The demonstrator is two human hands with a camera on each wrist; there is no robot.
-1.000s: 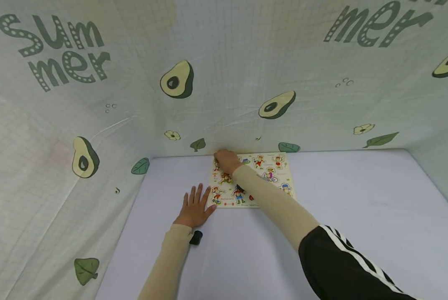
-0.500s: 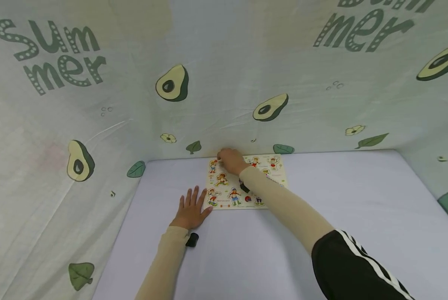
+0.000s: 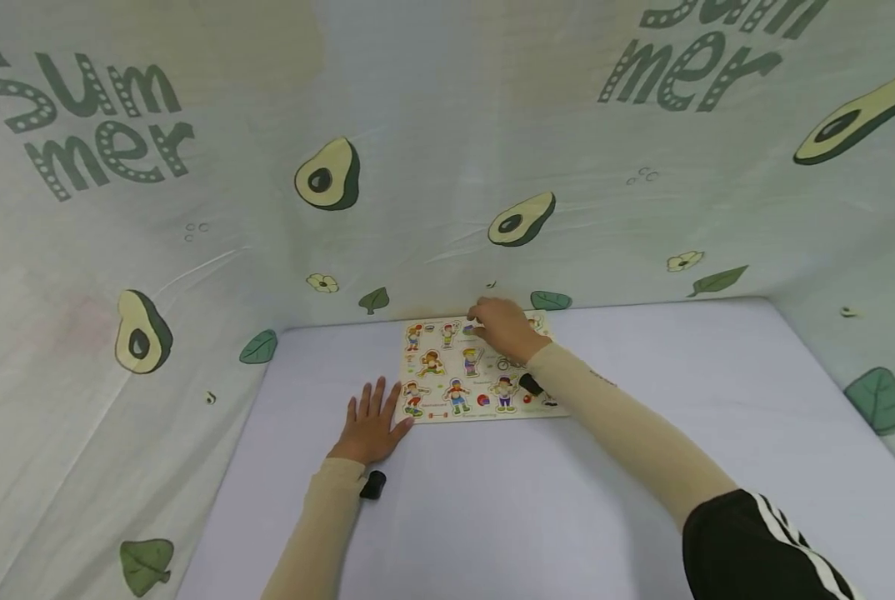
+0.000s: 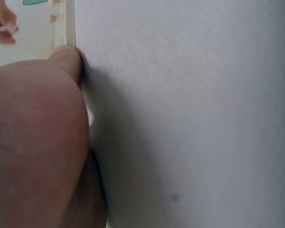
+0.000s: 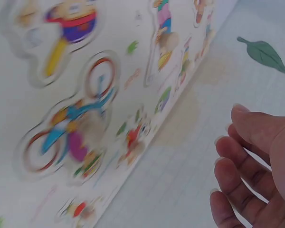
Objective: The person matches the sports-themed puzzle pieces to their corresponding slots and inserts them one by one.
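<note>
A cream puzzle board with sports figures lies near the back edge of the table. In the right wrist view, round knobs show on several pieces, among them a cyclist piece in its outlined recess. My left hand lies flat with fingers spread at the board's near left corner. Its thumb meets the board's edge in the left wrist view. Over the back part of the board is my right hand, fingers loosely bent. Nothing is between the thumb and fingers of that hand in the right wrist view.
A white table carries the board. Behind it and at both sides hangs a pale cloth printed with avocados, leaves and lettering. The right forearm crosses the board's right part and covers some of its figures.
My right hand has moved right along the back of the board, uncovering figures at its left and middle. The left hand has stayed by the corner. The head view has shifted slightly.
</note>
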